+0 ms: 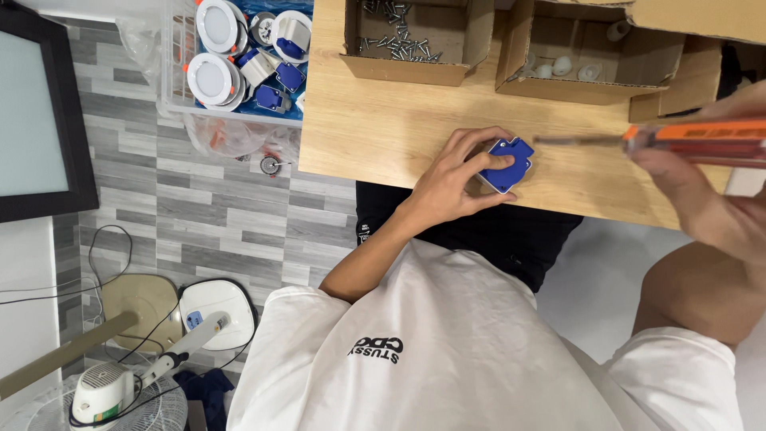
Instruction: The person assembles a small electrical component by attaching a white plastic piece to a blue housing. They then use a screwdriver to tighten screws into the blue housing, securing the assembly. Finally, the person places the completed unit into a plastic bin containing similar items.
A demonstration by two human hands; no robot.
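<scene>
My left hand point(456, 177) rests on the wooden table point(383, 128) and pinches a small blue and white plastic box point(508, 165) against the tabletop. My right hand point(702, 191) comes in from the right and grips an orange-handled screwdriver point(702, 140). Its metal shaft point(578, 140) lies level and its tip ends just right of the blue box, close to its upper corner. My white shirt and shorts fill the lower part of the view.
Two open cardboard boxes stand at the table's far edge: one with screws point(396, 36), one with small white parts point(574, 60). A clear bin point(239, 60) of round lamps and blue boxes sits on the floor at the left. A fan point(104, 391) stands lower left.
</scene>
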